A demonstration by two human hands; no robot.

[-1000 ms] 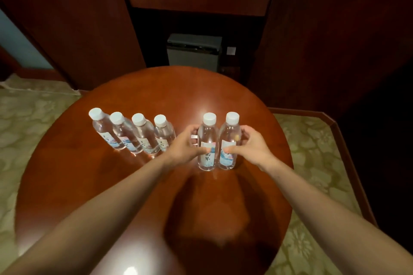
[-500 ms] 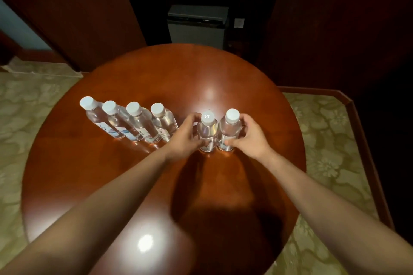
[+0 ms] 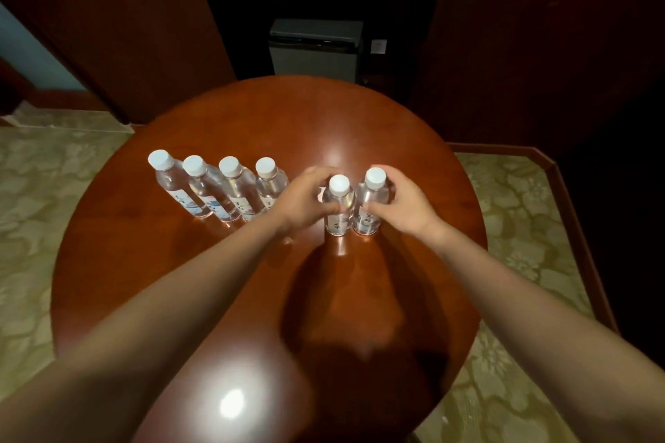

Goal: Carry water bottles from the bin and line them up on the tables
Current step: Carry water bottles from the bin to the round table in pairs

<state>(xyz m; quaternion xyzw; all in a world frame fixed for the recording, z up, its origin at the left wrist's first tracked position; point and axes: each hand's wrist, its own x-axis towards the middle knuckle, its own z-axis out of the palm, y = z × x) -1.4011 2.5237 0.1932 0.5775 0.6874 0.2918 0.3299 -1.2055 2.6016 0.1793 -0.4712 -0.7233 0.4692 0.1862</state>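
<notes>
Two clear water bottles with white caps stand side by side on the round wooden table (image 3: 201, 284). My left hand (image 3: 304, 198) grips the left one (image 3: 338, 209), fingers curled round its shoulder. My right hand (image 3: 403, 205) grips the right one (image 3: 370, 205) the same way. Both bottles stand upright and touch each other. To their left stands a row of several more bottles (image 3: 223, 191), close together, with a small gap between that row and my left hand.
A grey bin (image 3: 316, 50) sits on the floor behind the table, against dark wood panelling. Patterned carpet (image 3: 43, 191) lies on both sides. A wooden skirting edge (image 3: 561, 176) runs along the right.
The view has shifted a little and my hands have slid higher on the two bottles, near the caps. The bottles stay in place on the table.
</notes>
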